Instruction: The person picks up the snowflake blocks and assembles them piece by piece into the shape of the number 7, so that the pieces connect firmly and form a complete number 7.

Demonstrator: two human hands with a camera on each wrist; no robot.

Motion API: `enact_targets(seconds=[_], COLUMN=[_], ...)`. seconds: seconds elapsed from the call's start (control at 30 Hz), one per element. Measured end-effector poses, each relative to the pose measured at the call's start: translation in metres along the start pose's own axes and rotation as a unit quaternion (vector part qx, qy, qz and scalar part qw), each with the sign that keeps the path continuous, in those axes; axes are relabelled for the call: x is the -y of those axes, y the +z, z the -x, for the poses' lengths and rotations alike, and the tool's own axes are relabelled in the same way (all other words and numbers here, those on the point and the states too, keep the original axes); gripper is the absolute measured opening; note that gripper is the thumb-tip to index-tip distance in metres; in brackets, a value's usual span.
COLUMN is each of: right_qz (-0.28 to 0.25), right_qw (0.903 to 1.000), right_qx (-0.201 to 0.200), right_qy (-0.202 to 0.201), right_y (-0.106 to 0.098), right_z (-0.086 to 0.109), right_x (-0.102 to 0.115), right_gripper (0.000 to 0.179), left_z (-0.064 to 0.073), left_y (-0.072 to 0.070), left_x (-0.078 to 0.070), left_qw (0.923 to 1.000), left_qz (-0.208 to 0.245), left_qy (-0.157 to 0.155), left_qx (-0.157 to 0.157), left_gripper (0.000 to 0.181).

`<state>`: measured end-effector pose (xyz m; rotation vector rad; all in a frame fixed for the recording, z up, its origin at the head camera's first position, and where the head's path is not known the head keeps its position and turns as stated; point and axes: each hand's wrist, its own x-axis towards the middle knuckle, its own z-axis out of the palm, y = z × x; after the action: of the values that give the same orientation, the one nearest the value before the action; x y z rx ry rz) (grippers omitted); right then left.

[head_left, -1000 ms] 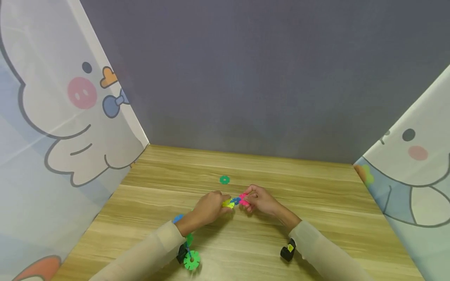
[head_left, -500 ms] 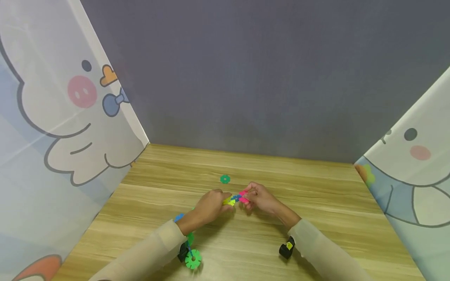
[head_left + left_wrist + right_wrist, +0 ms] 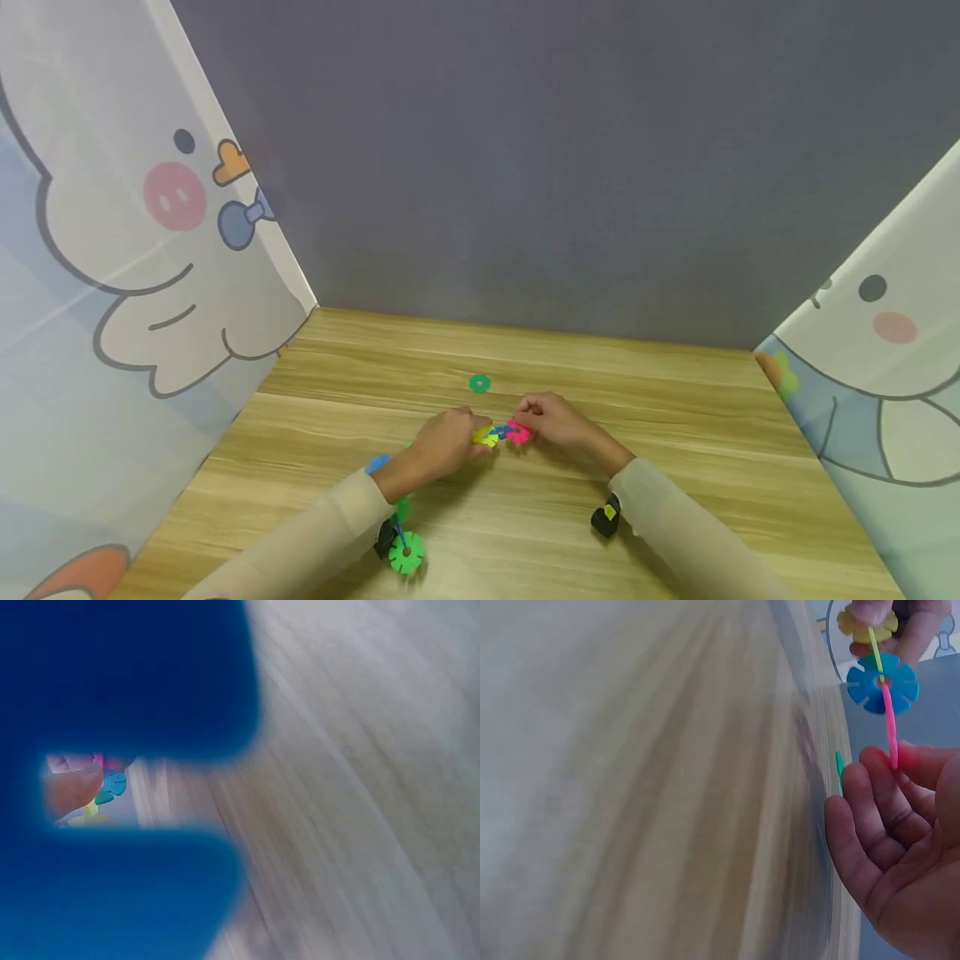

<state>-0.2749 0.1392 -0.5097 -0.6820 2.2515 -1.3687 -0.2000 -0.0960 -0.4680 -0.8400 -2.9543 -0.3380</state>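
In the head view my left hand [image 3: 444,443] pinches a yellow notched plastic disc [image 3: 485,436]. A blue notched disc [image 3: 501,432] is slotted onto its right side, and a pink disc [image 3: 517,432] onto the blue one. My right hand [image 3: 553,419] pinches the pink disc between thumb and index finger. The right wrist view shows these linked in a row: yellow discs, blue disc [image 3: 904,688] and pink disc [image 3: 892,739] edge-on. More joined pieces lie by my left forearm: a blue disc [image 3: 378,462] and a green disc [image 3: 407,553]; my sleeve hides some.
A loose green disc [image 3: 479,383] lies flat on the wooden table [image 3: 675,400] beyond my hands. Black wrist cameras [image 3: 606,516] hang at both cuffs. A grey panel [image 3: 525,167] stands behind the table. A blurred blue shape [image 3: 120,675] covers much of the left wrist view.
My right hand has turned, and its fingers have shifted to the top of the pink disc, which now sits lower and shows more of its face. My left hand stays nearly still.
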Motion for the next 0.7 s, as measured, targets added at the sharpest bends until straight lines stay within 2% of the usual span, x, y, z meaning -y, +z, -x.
enact_targets(seconds=[0.33, 0.53, 0.7], right_qz=[0.06, 0.122, 0.16], right_qw=[0.9974, 0.9906, 0.9846], right_qx=[-0.04, -0.058, -0.068], right_qy=[-0.004, -0.02, -0.021], right_y=[-0.003, 0.001, 0.007], right_z=[-0.023, -0.04, -0.053], right_x=[0.003, 0.008, 0.012], right_gripper=[0.015, 0.015, 0.016], left_z=[0.004, 0.007, 0.008], left_y=[0.003, 0.003, 0.002], left_x=[0.007, 0.008, 0.007], left_qw=[0.9998, 0.9997, 0.9997], left_qz=[0.014, 0.022, 0.02], left_qy=[-0.001, -0.013, -0.011], left_qx=[-0.012, -0.004, 0.006], left_gripper=[0.04, 0.04, 0.042])
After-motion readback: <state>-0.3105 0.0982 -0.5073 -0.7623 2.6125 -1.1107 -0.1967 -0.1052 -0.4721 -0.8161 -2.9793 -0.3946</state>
